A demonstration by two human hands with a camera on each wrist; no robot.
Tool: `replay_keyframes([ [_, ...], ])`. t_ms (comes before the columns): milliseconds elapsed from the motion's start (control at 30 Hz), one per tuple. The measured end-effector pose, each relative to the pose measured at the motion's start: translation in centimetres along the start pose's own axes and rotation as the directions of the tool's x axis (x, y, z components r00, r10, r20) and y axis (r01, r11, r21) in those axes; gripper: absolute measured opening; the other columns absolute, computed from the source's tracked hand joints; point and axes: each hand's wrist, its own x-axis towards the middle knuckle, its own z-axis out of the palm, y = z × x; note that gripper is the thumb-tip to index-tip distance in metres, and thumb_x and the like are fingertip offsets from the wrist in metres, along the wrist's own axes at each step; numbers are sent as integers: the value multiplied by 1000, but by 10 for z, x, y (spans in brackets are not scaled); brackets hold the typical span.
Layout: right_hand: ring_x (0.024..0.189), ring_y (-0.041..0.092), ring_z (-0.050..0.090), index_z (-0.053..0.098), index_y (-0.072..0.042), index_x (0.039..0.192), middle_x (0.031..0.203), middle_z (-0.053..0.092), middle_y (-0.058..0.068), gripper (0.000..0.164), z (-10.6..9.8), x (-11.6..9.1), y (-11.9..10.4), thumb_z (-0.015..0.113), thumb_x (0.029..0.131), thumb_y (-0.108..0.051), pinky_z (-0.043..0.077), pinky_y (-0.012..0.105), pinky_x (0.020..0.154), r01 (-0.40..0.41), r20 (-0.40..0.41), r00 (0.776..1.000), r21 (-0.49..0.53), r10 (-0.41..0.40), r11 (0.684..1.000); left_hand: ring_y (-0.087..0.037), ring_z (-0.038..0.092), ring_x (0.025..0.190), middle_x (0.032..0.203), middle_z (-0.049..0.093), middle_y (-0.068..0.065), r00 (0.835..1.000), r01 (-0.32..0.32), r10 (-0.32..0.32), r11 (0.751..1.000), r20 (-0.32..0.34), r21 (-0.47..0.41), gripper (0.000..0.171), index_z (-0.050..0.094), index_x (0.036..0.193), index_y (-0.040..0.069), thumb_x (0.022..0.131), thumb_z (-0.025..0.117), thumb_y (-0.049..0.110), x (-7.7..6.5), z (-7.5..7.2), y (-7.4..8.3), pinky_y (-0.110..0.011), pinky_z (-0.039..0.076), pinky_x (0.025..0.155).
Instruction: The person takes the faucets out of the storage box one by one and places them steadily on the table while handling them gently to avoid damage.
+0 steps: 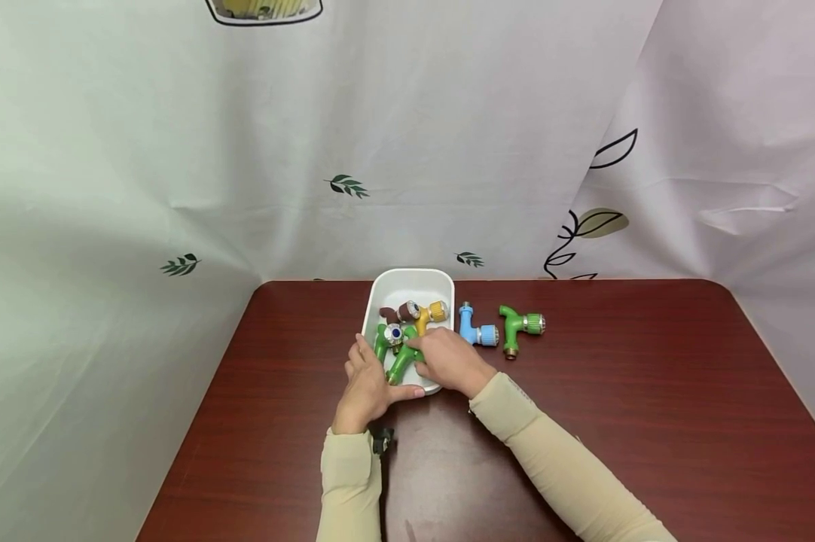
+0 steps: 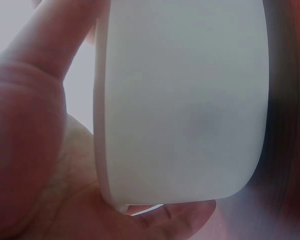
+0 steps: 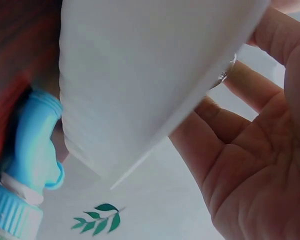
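Note:
A white tray (image 1: 407,281) stands at the table's far edge and holds several plastic taps. My left hand (image 1: 367,385) holds its near left corner, fingers along the side and thumb along the front; the left wrist view shows the tray's outer wall (image 2: 190,90) close up. Over the right rim reaches my right hand (image 1: 450,360), gripping a green tap (image 1: 401,366) inside. Beside that tap lies another green tap (image 1: 380,345). Behind them are a brown tap (image 1: 402,311) and a yellow tap (image 1: 436,311). In the right wrist view the tray wall hides the fingertips.
To the tray's right lie a blue tap (image 1: 467,329), close against it, and a green tap (image 1: 513,328) farther out. A white patterned cloth (image 1: 407,135) hangs behind the dark red table (image 1: 651,391).

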Motion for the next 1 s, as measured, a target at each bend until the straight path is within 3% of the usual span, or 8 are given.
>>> replay_keyframes([
  [200,73,22,63,73,-4,122,82,70,9,39,-6,-3,0,74,83,-10,52,35,62,-10,-42,999,-21,9,1000,-58,26,131,153,13,-39,1000,-7,7,1000,-11,-1,145,-3,152,-17,64,95,43,0,0,0,-59,38,105],
  [367,85,26,66,73,-6,123,93,72,11,39,-8,-6,-1,73,84,-10,54,36,67,-21,-53,998,-38,19,999,-57,26,132,153,14,-39,1000,-3,3,1000,-11,-5,146,-3,152,-17,64,95,43,0,0,0,-59,38,105],
  [667,94,26,63,72,-8,126,99,68,12,40,-13,-10,-1,73,86,-12,54,38,76,-10,-84,996,-70,4,998,-56,26,132,153,13,-38,1000,1,-1,1000,-6,-8,146,-4,152,-17,64,95,44,1,1,-1,-58,38,105],
  [867,102,28,65,71,-6,126,108,70,14,39,-14,-13,3,74,88,-11,54,41,87,-2,-135,991,-41,-4,999,-56,25,133,153,12,-38,1000,3,-3,1000,3,-4,147,-6,152,-16,64,95,44,1,0,-1,-59,37,106],
  [1000,101,27,65,70,-5,127,109,70,14,38,-14,-15,6,72,89,-10,54,40,85,0,-157,988,-30,-5,1000,-56,25,132,153,12,-38,1000,2,-2,1000,8,2,147,-6,152,-16,64,95,45,1,1,-1,-58,37,105],
])
